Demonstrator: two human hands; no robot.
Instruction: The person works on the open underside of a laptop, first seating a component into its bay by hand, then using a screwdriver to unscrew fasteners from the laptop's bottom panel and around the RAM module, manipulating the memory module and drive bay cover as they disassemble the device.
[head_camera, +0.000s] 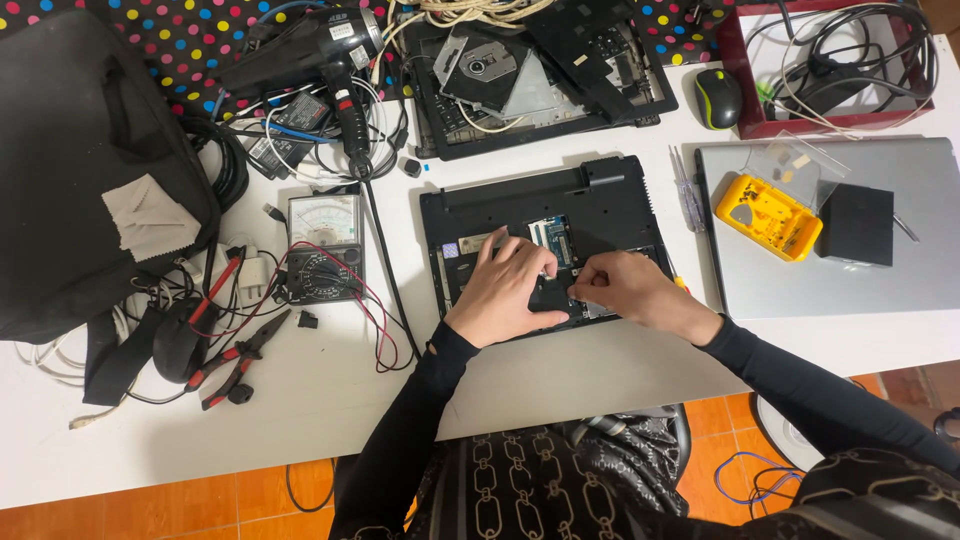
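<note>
A black laptop base (600, 200) lies bottom-up on the white table, with an opened bay showing a green circuit board (552, 234). My left hand (505, 290) rests over the bay, fingers spread and pressing on a black part (552, 293) at its lower edge. My right hand (630, 287) meets it from the right, fingertips pinched at the same spot near the bay's edge. What the fingertips grip is hidden. Both arms wear black sleeves.
A second dismantled laptop (540, 70) lies behind. An analog multimeter (324, 245) with red leads and pliers (235, 360) sit left, beside a black bag (90, 170) and a hair dryer (310, 50). Right: a silver laptop (920, 260), yellow screwdriver-bit case (767, 215), black box (855, 225), mouse (718, 98).
</note>
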